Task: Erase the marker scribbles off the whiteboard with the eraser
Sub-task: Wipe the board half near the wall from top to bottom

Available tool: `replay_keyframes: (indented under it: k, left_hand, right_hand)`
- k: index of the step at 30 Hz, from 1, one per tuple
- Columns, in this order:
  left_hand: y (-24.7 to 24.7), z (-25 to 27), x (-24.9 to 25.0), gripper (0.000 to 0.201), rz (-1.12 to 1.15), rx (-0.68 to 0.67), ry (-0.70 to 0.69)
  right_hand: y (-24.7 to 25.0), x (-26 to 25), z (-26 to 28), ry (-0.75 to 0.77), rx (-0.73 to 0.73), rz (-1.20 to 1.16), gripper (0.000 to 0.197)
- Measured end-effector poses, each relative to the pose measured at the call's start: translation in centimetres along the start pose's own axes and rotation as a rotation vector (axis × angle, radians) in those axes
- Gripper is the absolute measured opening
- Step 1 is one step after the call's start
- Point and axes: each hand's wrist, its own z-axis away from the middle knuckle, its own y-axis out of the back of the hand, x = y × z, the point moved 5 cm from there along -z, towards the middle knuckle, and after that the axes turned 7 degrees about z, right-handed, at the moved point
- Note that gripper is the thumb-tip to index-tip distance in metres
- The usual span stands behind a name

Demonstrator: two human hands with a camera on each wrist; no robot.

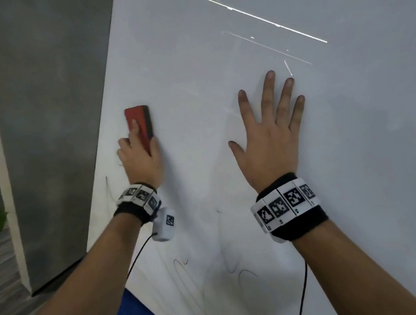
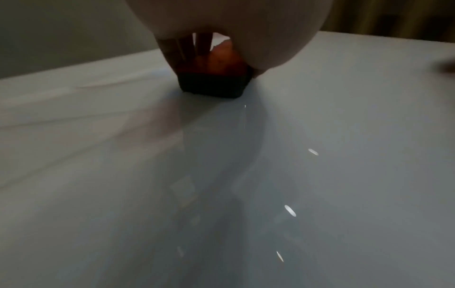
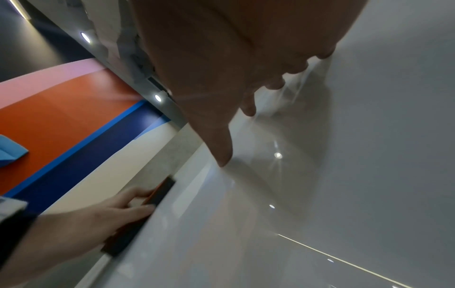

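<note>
Gripping the eraser (image 1: 140, 125) by its sides, the left hand (image 1: 141, 157) presses it flat to the whiteboard (image 1: 216, 59) near the board's left edge. Right hand (image 1: 269, 134) lies spread on the board, well apart from it. Faint scribbles (image 1: 230, 259) remain below both wrists.

Bare forearms, no sleeves. Left wrist band (image 1: 139, 203): black fabric strap topped with row of white blocks bearing black-and-white square fiducial markers. White boxy camera module (image 1: 163, 224) hangs beneath, one marker on side, thin black cable (image 1: 138, 257) trailing down. Right wrist band (image 1: 290, 207): same black strap, four marker blocks visible, black cable (image 1: 303, 294) running along forearm.
</note>
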Motion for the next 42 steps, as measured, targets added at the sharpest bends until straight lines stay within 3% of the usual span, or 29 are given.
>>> replay_keyframes:
  k: [2, 4, 6, 10, 12, 14, 16, 19, 21, 23, 27, 29, 31, 33, 35, 37, 40, 42]
  left_hand:
    - [0.9, -1.7, -4.0, 0.058, -0.036, 0.059, 0.322]
    - [1.5, -2.0, -5.3, 0.057, -0.059, 0.074, 0.461]
    - [1.5, -1.7, -4.0, 0.057, -0.036, 0.056, 0.348]
    - [0.8, -0.3, 1.2, 0.057, 0.081, -0.063, -0.201]
    - [0.8, -0.7, 1.3, 0.057, 0.112, -0.068, -0.243]
    - [1.4, -1.9, -1.9, 0.057, 0.108, 0.009, -0.091]
    - [2.1, -2.6, -7.2, 0.059, 0.062, 0.066, 0.187]
    - [2.5, -0.5, -13.3, 0.060, -0.025, 0.020, 0.602]
    - [2.3, 1.1, -14.4, 0.061, -0.058, -0.021, 0.694]
    - [2.0, 1.8, -13.2, 0.061, -0.060, -0.014, 0.590]
    - [1.3, 2.8, -8.7, 0.061, 0.039, -0.032, 0.130]
    - [1.6, 2.8, -9.7, 0.061, -0.004, -0.057, 0.078]
    - [2.6, 2.4, -13.8, 0.063, -0.088, -0.072, 0.252]
    - [3.7, 2.9, -17.8, 0.066, -0.154, -0.143, 0.543]
    - [3.9, 3.6, -19.3, 0.064, -0.183, -0.204, 0.657]
    - [3.6, 3.6, -18.3, 0.062, -0.173, -0.165, 0.528]
    - [2.8, 3.9, -13.1, 0.063, -0.055, -0.121, 0.102]
    - [2.4, 4.5, -10.4, 0.065, -0.033, -0.138, -0.074]
  right_hand:
    - [0.1, 0.0, 0.1, 0.002, 0.002, 0.004, 0.091]
    - [0.0, -0.3, 0.2, 0.002, 0.000, 0.009, 0.092]
    - [0.0, -0.5, 0.1, -0.004, -0.008, 0.019, 0.093]
    - [-0.1, -0.6, 0.1, -0.008, -0.006, 0.020, 0.094]
    - [-0.3, -0.5, 0.1, -0.002, 0.000, 0.018, 0.094]
    - [-0.3, -0.6, 0.1, -0.006, 0.000, 0.018, 0.094]
    - [-0.3, -0.8, 0.1, -0.011, -0.007, 0.023, 0.093]
    - [-0.3, -0.9, 0.1, -0.004, -0.011, 0.040, 0.092]
    - [-0.3, -0.9, 0.1, 0.007, -0.012, 0.051, 0.091]
    - [-0.4, -1.0, 0.2, 0.012, -0.012, 0.059, 0.091]
    - [-0.5, -1.2, 0.2, 0.008, -0.016, 0.055, 0.091]
    - [-0.5, -1.3, 0.3, 0.010, -0.011, 0.037, 0.091]
    - [-0.6, -1.3, 0.3, 0.013, 0.000, 0.026, 0.090]
    - [-0.7, -1.3, 0.4, 0.010, 0.003, 0.023, 0.089]
    - [-0.7, -1.4, 0.4, 0.009, 0.005, 0.008, 0.089]
    - [-0.9, -1.5, 0.4, 0.008, 0.008, -0.003, 0.088]
    - [-0.9, -1.7, 0.5, 0.011, 0.015, -0.020, 0.087]
    - [-1.0, -1.8, 0.6, 0.011, 0.020, -0.023, 0.086]
